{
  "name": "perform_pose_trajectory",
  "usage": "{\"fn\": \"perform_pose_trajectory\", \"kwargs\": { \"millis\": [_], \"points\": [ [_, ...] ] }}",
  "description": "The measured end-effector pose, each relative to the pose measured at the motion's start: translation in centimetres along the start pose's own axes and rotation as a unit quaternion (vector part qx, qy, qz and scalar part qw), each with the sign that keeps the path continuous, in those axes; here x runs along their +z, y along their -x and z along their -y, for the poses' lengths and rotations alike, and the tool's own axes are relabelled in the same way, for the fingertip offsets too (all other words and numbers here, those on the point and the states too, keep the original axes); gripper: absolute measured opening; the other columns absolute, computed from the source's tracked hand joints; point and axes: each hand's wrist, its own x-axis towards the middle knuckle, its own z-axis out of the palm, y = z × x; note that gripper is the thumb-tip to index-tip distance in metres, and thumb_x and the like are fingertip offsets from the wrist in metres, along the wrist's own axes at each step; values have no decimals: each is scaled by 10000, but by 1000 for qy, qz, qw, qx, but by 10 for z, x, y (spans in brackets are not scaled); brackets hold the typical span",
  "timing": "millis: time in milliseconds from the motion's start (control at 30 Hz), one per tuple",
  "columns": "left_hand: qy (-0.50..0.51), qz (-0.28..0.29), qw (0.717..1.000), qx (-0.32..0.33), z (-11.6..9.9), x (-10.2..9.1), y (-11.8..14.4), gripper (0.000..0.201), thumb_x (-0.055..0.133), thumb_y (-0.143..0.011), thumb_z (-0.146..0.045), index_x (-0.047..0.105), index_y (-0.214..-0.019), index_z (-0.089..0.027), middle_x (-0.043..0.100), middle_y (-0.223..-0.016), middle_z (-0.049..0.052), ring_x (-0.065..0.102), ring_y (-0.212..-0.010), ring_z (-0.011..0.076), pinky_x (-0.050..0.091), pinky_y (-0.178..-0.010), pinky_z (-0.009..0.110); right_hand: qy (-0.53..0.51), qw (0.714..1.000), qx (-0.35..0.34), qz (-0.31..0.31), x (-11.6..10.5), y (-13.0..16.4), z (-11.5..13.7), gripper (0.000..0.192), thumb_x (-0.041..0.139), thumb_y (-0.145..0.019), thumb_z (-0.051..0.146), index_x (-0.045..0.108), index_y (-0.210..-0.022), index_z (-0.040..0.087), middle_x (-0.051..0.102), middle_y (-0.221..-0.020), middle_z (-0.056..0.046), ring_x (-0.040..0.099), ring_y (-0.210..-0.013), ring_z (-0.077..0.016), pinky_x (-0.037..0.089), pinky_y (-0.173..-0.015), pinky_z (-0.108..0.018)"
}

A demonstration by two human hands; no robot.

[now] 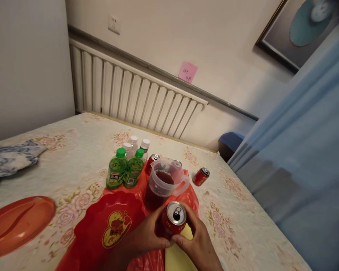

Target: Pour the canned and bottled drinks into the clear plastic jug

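Note:
Both my left hand [148,231] and my right hand [196,235] are wrapped round a red drink can [173,222], thumbs meeting at its front. The can is upright and its top is opened, the tab showing. Just beyond it stands a clear plastic measuring jug [162,182] part filled with dark brown liquid, its handle to the right. A red scalloped tray [90,233] with a yellow heart print lies beside my left hand. Below my right hand is something flat and yellow [175,259], partly covered by the hands.
Green-capped bottles [117,169] and several white-capped bottles [133,141] stand left of the jug. More red cans are behind it, and one red can [201,177] stands to the right. An orange lid [19,224] and patterned cloth [14,160] lie left. A blue curtain [293,150] hangs right.

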Motion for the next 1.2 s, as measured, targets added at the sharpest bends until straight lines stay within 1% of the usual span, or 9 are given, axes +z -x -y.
{"fn": "perform_pose_trajectory", "kwargs": {
  "millis": [233,400,600,700,800,867,967,1100,1200],
  "points": [
    [4,10,1000,8,3,-1,-1,798,780,-656,-178,477,-1392,-241,622,-1317,55,543,-1237,332,427,-1057,429,33,999,-12,9,0,2,9,709,806,-610,198,606,-1288,258,643,-1310,-53,543,-1265,-323,373,-1127,-486],
    [-5,-21,1000,-11,8,-3,2,760,786,-683,-269,493,-1383,-267,642,-1300,38,552,-1235,324,399,-1077,444,52,998,-30,-9,4,3,11,712,814,-585,186,614,-1265,255,648,-1286,-56,557,-1241,-323,407,-1103,-462],
    [-10,-14,1000,2,12,-7,2,795,807,-664,-261,488,-1392,-285,645,-1297,27,554,-1231,323,384,-1085,459,57,998,-33,-14,7,3,14,712,836,-587,238,617,-1265,253,644,-1292,-67,552,-1243,-334,408,-1098,-474],
    [-8,-13,1000,5,4,-10,5,835,827,-623,-219,499,-1390,-263,635,-1318,45,545,-1243,341,388,-1080,455,20,1000,-20,5,6,4,13,728,829,-591,223,606,-1282,265,639,-1308,-52,547,-1255,-322,400,-1109,-461],
    [-29,-45,998,-34,-13,-13,12,816,812,-618,-191,522,-1375,-281,664,-1278,30,563,-1221,354,416,-1049,453,-53,999,-4,11,1,0,5,726,807,-632,258,575,-1320,261,644,-1307,-62,577,-1226,-307,436,-1079,-445],
    [-43,-69,995,-58,-24,-16,17,780,790,-628,-185,537,-1358,-296,686,-1241,9,583,-1198,344,435,-1032,442,-88,996,6,-11,-4,-7,-3,663,770,-694,323,568,-1321,245,658,-1283,-86,616,-1173,-298,475,-1036,-449],
    [-66,-83,993,-54,-30,-22,21,748,781,-612,-174,563,-1319,-281,690,-1229,-18,578,-1201,335,446,-1024,401,-110,991,34,-67,-13,-24,-13,549,713,-764,440,597,-1245,203,692,-1203,-119,663,-1085,-289,504,-992,-462],
    [-71,-112,991,-37,-21,-36,24,701,760,-615,-155,571,-1275,-300,690,-1215,-52,583,-1194,318,458,-1001,368,-113,981,54,-149,-22,-49,-24,546,688,-766,528,606,-1169,169,700,-1162,-134,668,-1062,-289,504,-982,-463],
    [-54,-126,990,-26,-14,-45,26,688,738,-618,-154,571,-1270,-297,695,-1214,-3,600,-1177,317,475,-981,387,-95,976,50,-188,-23,-65,-33,553,675,-765,552,616,-1152,161,692,-1178,-129,649,-1095,-292,507,-970,-443]
  ]
}}
